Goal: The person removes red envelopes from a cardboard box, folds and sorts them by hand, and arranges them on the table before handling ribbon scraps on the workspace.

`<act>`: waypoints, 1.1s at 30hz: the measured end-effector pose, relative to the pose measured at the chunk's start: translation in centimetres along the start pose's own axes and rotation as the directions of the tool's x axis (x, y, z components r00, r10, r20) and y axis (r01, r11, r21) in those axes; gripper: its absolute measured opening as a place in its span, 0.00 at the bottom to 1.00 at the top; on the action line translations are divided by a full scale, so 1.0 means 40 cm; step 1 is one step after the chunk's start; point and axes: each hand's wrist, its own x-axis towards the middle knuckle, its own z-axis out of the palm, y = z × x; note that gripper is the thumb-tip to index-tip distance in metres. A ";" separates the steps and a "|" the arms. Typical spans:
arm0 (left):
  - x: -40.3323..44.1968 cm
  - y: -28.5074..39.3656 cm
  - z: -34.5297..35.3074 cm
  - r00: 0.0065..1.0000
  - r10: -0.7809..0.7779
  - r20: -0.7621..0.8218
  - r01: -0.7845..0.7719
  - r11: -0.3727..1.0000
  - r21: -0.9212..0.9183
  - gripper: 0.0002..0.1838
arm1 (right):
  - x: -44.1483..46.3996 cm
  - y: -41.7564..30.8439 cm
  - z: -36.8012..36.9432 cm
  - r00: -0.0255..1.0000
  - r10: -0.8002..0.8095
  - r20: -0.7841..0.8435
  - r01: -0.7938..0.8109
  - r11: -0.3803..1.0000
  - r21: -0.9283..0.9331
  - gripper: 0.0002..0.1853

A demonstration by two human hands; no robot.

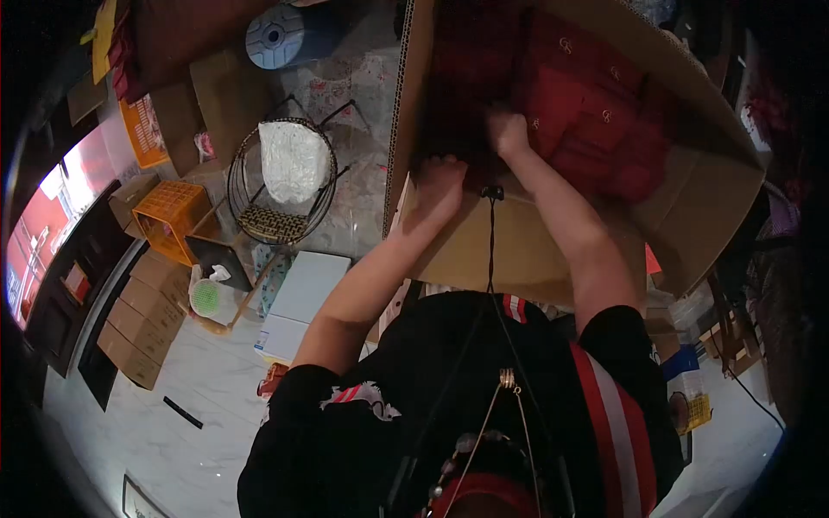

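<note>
A large open cardboard box point(501, 250) stands before me, with several red bags point(596, 112) bearing pale logos inside it. Both of my hands reach in over its near side. My left hand point(442, 186) is at the box's near left corner, its fingers bent down against dark red material; what they grip is hidden in shadow. Farther in, my right hand point(508, 134) is closed beside the red bags, slightly blurred, and whatever it holds cannot be made out. A small black clip on a cord point(491, 192) hangs between my forearms.
Left of the box stands a round wicker chair point(281, 223) with a white wrapped package point(294, 162) on it. Beyond are a blue stool point(275, 36), an orange crate point(173, 216) and stacked cartons point(147, 315). A white box point(302, 293) sits near my left elbow.
</note>
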 end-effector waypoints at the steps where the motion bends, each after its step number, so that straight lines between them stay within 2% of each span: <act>1: -0.002 0.000 0.015 0.993 0.024 -0.114 -0.022 1.000 0.022 0.06 | 0.001 -0.012 -0.006 0.994 0.024 -0.108 -0.022 1.000 0.015 0.03; 2: 0.003 -0.004 0.027 0.991 0.032 -0.129 -0.029 0.999 0.024 0.06 | 0.020 -0.010 -0.016 0.974 0.047 -0.224 -0.043 0.999 0.027 0.05; 3: 0.006 -0.015 0.046 0.994 0.034 -0.109 -0.035 0.999 -0.004 0.06 | 0.057 0.004 -0.046 0.969 0.046 -0.241 -0.044 0.999 0.014 0.05; 4: 0.004 -0.017 0.053 0.996 0.033 -0.084 -0.036 0.999 -0.033 0.06 | 0.094 0.019 -0.093 0.964 0.110 -0.241 -0.102 0.994 0.044 0.07; 5: 0.008 0.017 -0.027 0.999 -0.017 0.032 0.016 0.998 0.055 0.06 | 0.125 0.027 -0.151 0.957 0.174 -0.234 -0.159 0.984 0.079 0.10; 8: 0.009 0.017 -0.032 0.996 -0.015 0.089 0.007 0.995 0.095 0.06 | 0.173 0.031 -0.283 0.913 0.368 -0.178 -0.334 0.922 0.195 0.19; 9: 0.007 0.018 -0.025 0.996 -0.010 0.088 0.002 0.995 0.098 0.06 | 0.194 0.042 -0.286 0.919 0.335 -0.208 -0.322 0.942 0.093 0.21; 10: 0.008 0.022 -0.018 0.997 -0.033 0.065 0.029 0.997 0.071 0.05 | 0.204 0.055 -0.280 0.916 0.338 -0.214 -0.326 0.941 0.092 0.21; 12: 0.017 0.027 -0.019 0.998 -0.055 0.031 0.053 0.998 0.046 0.05 | 0.222 0.086 -0.262 0.964 0.193 -0.183 -0.234 0.943 -0.237 0.16; 13: 0.017 0.029 -0.028 0.997 -0.036 0.072 0.034 0.999 0.021 0.05 | 0.233 0.110 -0.241 0.963 0.191 -0.189 -0.234 0.943 -0.237 0.16; 15: 0.014 0.031 -0.036 0.994 -0.017 0.109 0.018 1.000 -0.002 0.05 | 0.245 0.154 -0.215 0.946 0.180 -0.270 -0.176 0.984 0.040 0.13; 16: 0.012 0.035 -0.033 0.998 -0.018 0.066 0.019 1.000 -0.011 0.05 | 0.241 0.166 -0.206 0.945 0.179 -0.272 -0.175 0.984 0.040 0.13; 18: 0.012 0.041 -0.033 1.000 -0.014 0.024 0.015 1.000 -0.022 0.06 | 0.221 0.184 -0.194 0.870 0.161 -0.466 -0.130 0.987 0.098 0.11; 19: 0.011 0.042 -0.043 0.999 -0.015 0.035 0.018 0.998 -0.059 0.06 | 0.209 0.175 -0.221 0.870 0.163 -0.466 -0.133 0.986 0.097 0.11; 21: 0.016 0.053 -0.076 0.999 -0.019 0.048 0.023 0.995 -0.098 0.07 | 0.176 0.152 -0.279 0.924 0.318 -0.213 -0.243 0.918 0.314 0.12; 22: 0.023 0.065 -0.108 0.983 -0.102 0.156 0.125 0.982 -0.144 0.07 | 0.156 0.143 -0.293 0.925 0.317 -0.212 -0.242 0.918 0.315 0.12; 24: 0.023 0.058 -0.097 0.948 -0.181 0.263 0.232 0.956 -0.179 0.07 | 0.129 0.130 -0.313 0.937 0.290 -0.193 -0.074 0.708 0.703 0.21; 25: 0.015 0.041 -0.059 0.983 -0.101 0.151 0.125 0.980 -0.156 0.07 | 0.125 0.128 -0.292 0.938 0.290 -0.191 -0.075 0.708 0.703 0.21; 26: 0.010 0.027 -0.021 0.999 -0.013 0.039 0.018 0.992 -0.122 0.07 | 0.117 0.118 -0.265 0.940 0.218 -0.261 0.016 0.738 0.675 0.21; 27: 0.014 0.038 -0.038 0.999 -0.011 0.037 0.015 0.992 -0.123 0.07 | 0.111 0.112 -0.231 0.933 0.144 -0.330 0.108 0.762 0.639 0.20; 28: 0.020 0.063 -0.076 0.992 -0.106 0.063 0.116 0.976 -0.185 0.07 | 0.115 0.111 -0.206 0.957 0.149 -0.249 0.029 0.804 0.593 0.22; 29: 0.020 0.069 -0.077 0.985 -0.152 0.078 0.165 0.963 -0.214 0.07 | 0.128 0.112 -0.179 0.957 0.150 -0.249 0.028 0.805 0.593 0.22; 30: 0.020 0.076 -0.079 0.976 -0.198 0.093 0.215 0.946 -0.241 0.07 | 0.148 0.110 -0.157 0.947 0.274 -0.165 -0.100 0.744 0.660 0.24; 32: 0.010 0.047 -0.009 0.981 -0.193 0.021 0.189 0.925 -0.329 0.06 | 0.170 0.086 -0.176 0.919 0.388 -0.072 -0.223 0.661 0.717 0.25; 33: 0.006 0.028 0.029 0.981 -0.192 -0.004 0.179 0.917 -0.356 0.06 | 0.177 0.067 -0.233 0.929 0.368 -0.034 -0.280 0.761 0.585 0.27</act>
